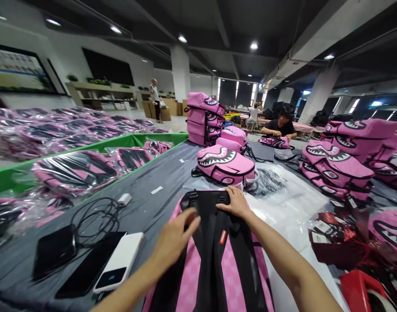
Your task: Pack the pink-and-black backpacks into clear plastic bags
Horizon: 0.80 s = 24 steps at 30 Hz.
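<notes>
A pink and black backpack lies in front of me with its shoulder straps and back panel facing up. My right hand is closed on its top edge, the thumb lying near the right strap's upper end. Over the left strap hovers my left hand, slightly blurred, its fingers half curled and thumb apart, with nothing seen in it. Just beyond lies another pink backpack with a shark-mouth print. Clear plastic bags spread out to the right, partly under the backpack in front of me.
Phones, a white power bank and a coiled cable lie on the left. A green-edged bin holds plastic-wrapped backpacks. Stacked backpacks, red tags and a red tape dispenser are at right. A co-worker sits across the table.
</notes>
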Tool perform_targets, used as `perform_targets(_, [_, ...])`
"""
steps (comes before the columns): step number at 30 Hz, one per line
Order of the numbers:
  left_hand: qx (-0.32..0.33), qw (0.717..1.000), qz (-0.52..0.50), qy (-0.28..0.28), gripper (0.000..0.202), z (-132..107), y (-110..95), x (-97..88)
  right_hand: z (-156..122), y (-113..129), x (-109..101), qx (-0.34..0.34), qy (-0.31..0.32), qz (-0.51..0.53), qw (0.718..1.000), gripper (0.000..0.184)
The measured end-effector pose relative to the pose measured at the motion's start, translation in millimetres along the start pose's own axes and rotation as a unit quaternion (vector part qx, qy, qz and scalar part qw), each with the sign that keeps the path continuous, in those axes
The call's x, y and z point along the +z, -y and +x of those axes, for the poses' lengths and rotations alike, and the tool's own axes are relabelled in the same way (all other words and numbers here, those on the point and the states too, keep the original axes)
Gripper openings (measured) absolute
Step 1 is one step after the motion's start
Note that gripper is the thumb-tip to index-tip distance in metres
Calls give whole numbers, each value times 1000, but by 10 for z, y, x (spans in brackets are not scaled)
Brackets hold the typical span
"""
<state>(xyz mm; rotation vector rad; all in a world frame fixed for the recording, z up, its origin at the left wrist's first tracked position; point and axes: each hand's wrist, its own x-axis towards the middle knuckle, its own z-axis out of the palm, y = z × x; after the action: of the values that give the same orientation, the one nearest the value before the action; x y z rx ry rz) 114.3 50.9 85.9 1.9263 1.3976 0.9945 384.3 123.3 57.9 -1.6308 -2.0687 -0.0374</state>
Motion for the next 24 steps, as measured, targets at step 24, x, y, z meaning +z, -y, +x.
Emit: perform_targets(24, [206,941,255,89,25,491,1011,677,-574,-5,266,-42,151,-35,987,39])
